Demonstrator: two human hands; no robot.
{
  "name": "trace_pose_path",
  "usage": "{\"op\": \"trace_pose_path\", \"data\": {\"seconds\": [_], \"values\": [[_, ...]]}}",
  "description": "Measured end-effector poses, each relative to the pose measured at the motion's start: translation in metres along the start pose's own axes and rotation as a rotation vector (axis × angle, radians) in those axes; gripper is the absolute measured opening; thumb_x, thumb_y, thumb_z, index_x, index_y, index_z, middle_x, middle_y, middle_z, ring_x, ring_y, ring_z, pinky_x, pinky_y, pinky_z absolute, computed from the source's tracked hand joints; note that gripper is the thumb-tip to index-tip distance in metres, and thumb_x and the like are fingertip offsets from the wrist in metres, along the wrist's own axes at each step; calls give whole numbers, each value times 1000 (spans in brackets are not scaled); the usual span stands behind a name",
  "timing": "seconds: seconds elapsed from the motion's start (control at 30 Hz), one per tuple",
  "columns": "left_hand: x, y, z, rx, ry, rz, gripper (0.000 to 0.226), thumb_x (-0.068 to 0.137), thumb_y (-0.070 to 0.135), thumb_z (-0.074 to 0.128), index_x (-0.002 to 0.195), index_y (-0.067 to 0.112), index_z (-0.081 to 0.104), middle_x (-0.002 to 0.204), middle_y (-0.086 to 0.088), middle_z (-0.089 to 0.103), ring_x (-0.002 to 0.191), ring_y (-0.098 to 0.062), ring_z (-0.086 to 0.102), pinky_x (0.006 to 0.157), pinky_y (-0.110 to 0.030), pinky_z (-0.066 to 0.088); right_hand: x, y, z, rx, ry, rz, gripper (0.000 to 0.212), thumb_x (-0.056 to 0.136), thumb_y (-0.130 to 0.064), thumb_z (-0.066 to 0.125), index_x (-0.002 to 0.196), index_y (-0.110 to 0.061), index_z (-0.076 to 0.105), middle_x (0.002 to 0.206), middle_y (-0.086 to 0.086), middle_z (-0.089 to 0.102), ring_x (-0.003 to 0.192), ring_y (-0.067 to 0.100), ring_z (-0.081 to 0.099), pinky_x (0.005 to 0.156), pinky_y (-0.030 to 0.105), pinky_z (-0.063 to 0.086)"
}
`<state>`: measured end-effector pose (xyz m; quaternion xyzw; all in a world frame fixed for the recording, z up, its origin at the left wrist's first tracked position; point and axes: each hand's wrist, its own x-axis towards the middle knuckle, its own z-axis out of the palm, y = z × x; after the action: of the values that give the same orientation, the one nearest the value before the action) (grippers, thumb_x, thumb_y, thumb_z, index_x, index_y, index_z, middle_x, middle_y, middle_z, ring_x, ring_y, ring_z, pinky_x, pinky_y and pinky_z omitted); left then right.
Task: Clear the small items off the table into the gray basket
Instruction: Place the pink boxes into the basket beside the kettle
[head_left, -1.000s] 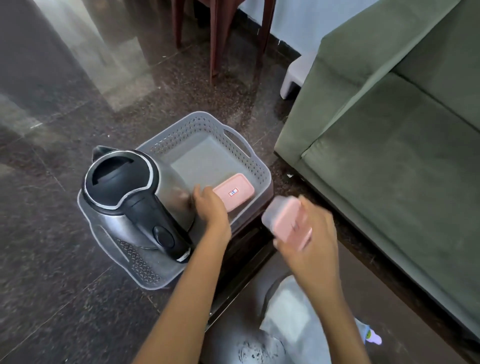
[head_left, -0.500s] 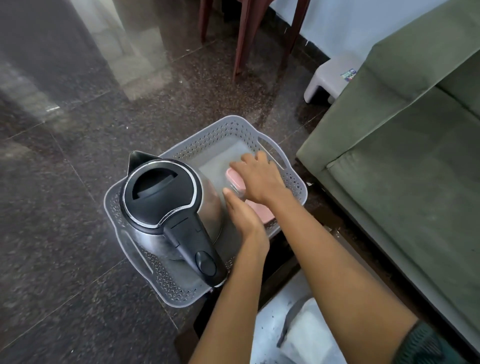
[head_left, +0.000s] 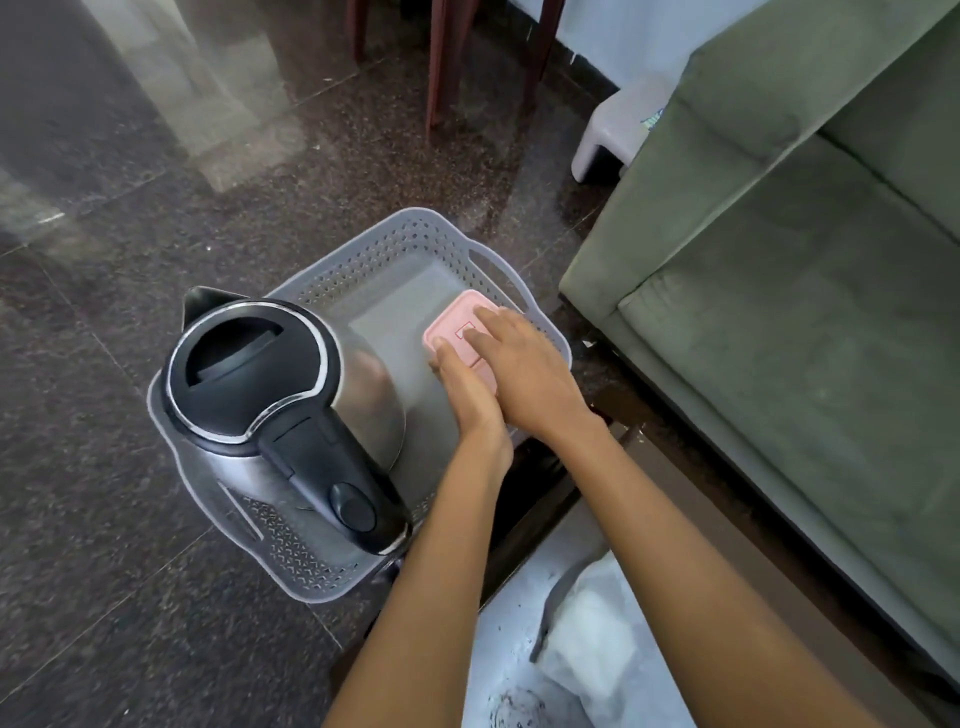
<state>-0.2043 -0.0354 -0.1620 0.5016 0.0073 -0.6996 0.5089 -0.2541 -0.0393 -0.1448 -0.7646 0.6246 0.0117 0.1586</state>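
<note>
The gray perforated basket stands on the dark floor beside the table. Inside it a steel kettle with a black lid and handle fills the left half. A pink lidded box sits at the basket's right side; whether a second box lies under it is hidden. My right hand lies flat over the pink lid, fingers pointing left. My left hand presses against the box's near-left edge, touching the right hand.
A green sofa runs along the right, close to the basket's handle. A white stool and wooden chair legs stand behind. At the bottom, the table carries a crumpled white plastic bag.
My right hand brought a pink box from above the table into the basket, onto the pink box there. Now both hands rest on it. The view shifted right and closer.
</note>
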Motion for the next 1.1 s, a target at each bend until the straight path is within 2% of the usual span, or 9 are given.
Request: {"op": "trace_pose_path", "data": {"seconds": [0.1,0.17,0.27,0.37,0.47,0.57,0.67,0.87,1.1], "values": [[6,0,-4,46,35,38,66,97,51,18,136,6,46,140,-17,51,129,-29,49,113,-39,35,-21,3,4,17,77,12,38,95,-16,41,132,-12,45,151,9,32,140,28,24,113,41,22],[-2,-4,-5,325,94,88,80,87,60,12,144,9,33,152,-12,35,140,-26,35,117,-41,27,-36,2,3,17,159,40,35,93,-16,43,126,-11,51,147,10,40,136,27,32,110,38,26],[-28,-12,-4,570,234,390,53,98,30,31,147,9,26,156,-11,23,144,-23,24,118,-35,20,-66,1,-4,83,362,167,29,85,-13,48,109,-8,63,127,12,58,118,31,51,95,40,38],[-65,-26,-2,778,85,756,40,89,11,44,128,14,53,144,-8,42,136,-23,34,113,-31,25,-109,9,-9,187,594,334,35,72,-2,47,101,-5,66,114,14,65,105,35,57,84,42,44],[-104,-53,-3,887,-192,901,30,85,3,46,107,7,66,122,-8,61,120,-22,50,107,-31,34,-162,27,-5,276,679,504,36,72,4,51,104,-4,67,115,13,64,105,35,55,86,43,45],[-148,-93,-3,956,-374,877,27,86,-2,46,102,6,66,115,-2,63,113,-18,55,103,-39,40,-232,46,5,448,697,633,34,76,6,51,105,-5,65,114,10,62,104,30,53,85,34,46],[-185,-141,-9,1018,-563,736,27,87,0,44,101,9,66,106,3,65,107,-15,59,98,-41,45,-301,60,15,612,742,743,33,78,7,52,105,-5,65,111,8,62,105,26,55,83,43,50],[-253,-254,-23,1161,-851,494,28,88,0,44,97,14,66,99,-1,68,92,-11,62,77,-11,48,-445,92,26,707,919,914,31,76,6,48,98,-4,67,99,9,65,90,29,62,76,37,52],[-341,-367,-26,1173,-1031,432,31,84,2,43,91,23,64,93,13,67,92,-3,63,80,-13,43,-614,154,39,835,1245,1107,35,77,-1,46,82,-31,63,76,-2,67,67,14,64,59,17,47]]}}
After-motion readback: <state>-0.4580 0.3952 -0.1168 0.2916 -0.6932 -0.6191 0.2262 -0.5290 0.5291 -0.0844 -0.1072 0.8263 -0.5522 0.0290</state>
